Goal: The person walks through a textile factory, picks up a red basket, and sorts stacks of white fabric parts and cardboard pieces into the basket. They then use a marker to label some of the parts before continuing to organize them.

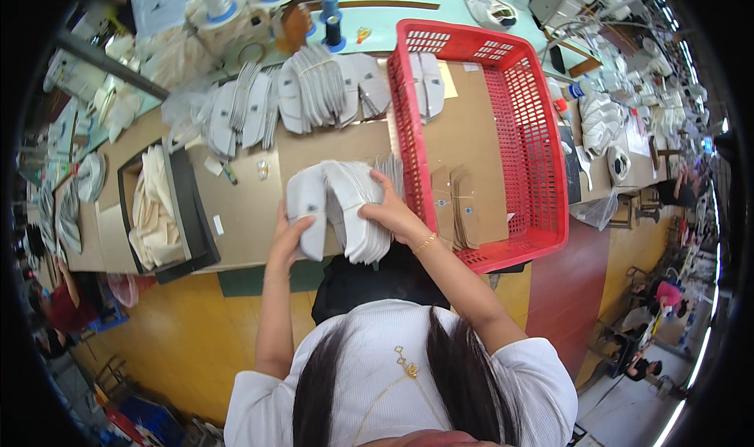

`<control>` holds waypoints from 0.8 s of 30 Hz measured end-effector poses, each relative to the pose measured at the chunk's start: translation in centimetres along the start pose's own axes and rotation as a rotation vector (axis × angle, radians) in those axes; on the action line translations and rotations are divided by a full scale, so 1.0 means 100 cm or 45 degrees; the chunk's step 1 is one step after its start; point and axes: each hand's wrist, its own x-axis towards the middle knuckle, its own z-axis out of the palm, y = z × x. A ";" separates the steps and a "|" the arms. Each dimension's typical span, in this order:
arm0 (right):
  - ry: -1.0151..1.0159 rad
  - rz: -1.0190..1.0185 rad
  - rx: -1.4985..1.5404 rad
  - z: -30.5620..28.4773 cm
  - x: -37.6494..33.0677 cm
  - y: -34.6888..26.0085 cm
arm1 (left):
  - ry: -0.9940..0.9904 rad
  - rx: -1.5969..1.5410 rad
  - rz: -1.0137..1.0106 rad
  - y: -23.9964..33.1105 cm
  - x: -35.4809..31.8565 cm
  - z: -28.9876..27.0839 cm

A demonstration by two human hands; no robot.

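Observation:
Both my hands are closed on a thick stack of light grey, U-shaped fabric pieces (357,204), which look like flat shoe uppers. My left hand (289,239) grips the left leg of the front piece, thumb on its face near a small dark mark. Around the fanned right side, my right hand (395,213) presses its thumb against the layers. More bundles of the same grey pieces (314,90) lie in a row farther back on the table. Just beyond my right hand, another layered bundle (390,172) is partly hidden.
A red perforated plastic basket (561,172) stands to the right, holding cardboard and some grey pieces (428,86). A black open box (192,243) with cream cloth (157,211) is at left. Thread spools (331,31) stand at the back. Other people work farther off.

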 end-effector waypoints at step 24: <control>0.713 -1.219 -0.849 -0.409 0.168 -0.075 | -0.567 -0.650 -0.170 0.092 0.202 0.405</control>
